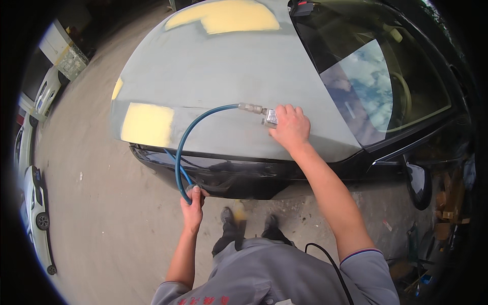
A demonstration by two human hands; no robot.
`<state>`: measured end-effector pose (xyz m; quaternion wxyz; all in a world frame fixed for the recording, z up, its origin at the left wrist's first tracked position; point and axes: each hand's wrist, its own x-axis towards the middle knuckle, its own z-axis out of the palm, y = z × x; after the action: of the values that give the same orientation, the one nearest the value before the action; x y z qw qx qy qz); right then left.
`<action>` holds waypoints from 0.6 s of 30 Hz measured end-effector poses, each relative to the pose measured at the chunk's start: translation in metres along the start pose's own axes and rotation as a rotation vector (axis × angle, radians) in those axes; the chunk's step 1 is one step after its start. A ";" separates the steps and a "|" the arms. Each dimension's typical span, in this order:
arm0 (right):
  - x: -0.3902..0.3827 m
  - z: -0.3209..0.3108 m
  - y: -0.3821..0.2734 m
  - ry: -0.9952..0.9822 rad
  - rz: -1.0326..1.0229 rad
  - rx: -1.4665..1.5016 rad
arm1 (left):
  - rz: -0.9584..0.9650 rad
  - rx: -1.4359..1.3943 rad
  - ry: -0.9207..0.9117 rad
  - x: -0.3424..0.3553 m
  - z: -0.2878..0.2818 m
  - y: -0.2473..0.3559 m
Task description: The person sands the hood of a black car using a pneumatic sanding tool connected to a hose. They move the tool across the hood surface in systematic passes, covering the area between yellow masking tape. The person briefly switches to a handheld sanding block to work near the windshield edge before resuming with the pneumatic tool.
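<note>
My right hand (pixel 292 127) is closed around a silver air tool (pixel 271 118) on the grey, sanded-looking hood (pixel 223 71) of a black car. Most of the tool is hidden under the hand, so its exact kind does not show. From its metal coupling (pixel 251 108) a blue air hose (pixel 179 152) arcs left and down to my left hand (pixel 193 207), which grips it beside the car's near side. A pale yellow filler patch (pixel 147 124) covers the hood's near front corner. Another yellow patch (pixel 236 16) lies on its far side.
The windshield (pixel 366 86) and side mirror (pixel 418 185) are to the right. Boxes and scrap (pixel 450 203) lie at the lower right. Parked white cars (pixel 38 203) stand along the left, across a concrete floor (pixel 101 178). A thin black cable (pixel 333 264) hangs by my right side.
</note>
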<state>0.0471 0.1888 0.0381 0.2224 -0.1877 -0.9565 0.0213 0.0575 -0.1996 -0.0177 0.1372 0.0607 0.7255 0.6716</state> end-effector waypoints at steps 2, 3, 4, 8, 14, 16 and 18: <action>-0.016 -0.013 0.039 0.013 0.021 -0.031 | 0.001 0.059 0.017 -0.003 0.014 0.001; -0.023 -0.018 0.057 0.020 0.034 -0.046 | 0.009 0.056 0.027 -0.003 0.019 -0.001; -0.031 -0.023 0.075 0.028 0.044 -0.054 | 0.021 0.104 0.016 -0.003 0.023 -0.003; -0.060 -0.041 0.133 0.055 0.079 -0.099 | 0.023 0.262 -0.037 -0.001 0.039 -0.001; -0.107 -0.038 0.139 0.218 0.094 -0.141 | 0.105 0.344 -0.091 0.008 0.034 -0.019; -0.110 -0.034 0.121 0.225 0.100 -0.137 | 0.034 0.260 -0.089 0.004 0.025 -0.017; -0.102 -0.031 0.091 0.203 0.105 -0.123 | 0.012 0.192 -0.082 0.003 0.009 -0.021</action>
<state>0.1775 0.2346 0.0118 0.3046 -0.2522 -0.9174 -0.0447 0.0588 -0.1920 -0.0396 0.1562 0.1052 0.7799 0.5969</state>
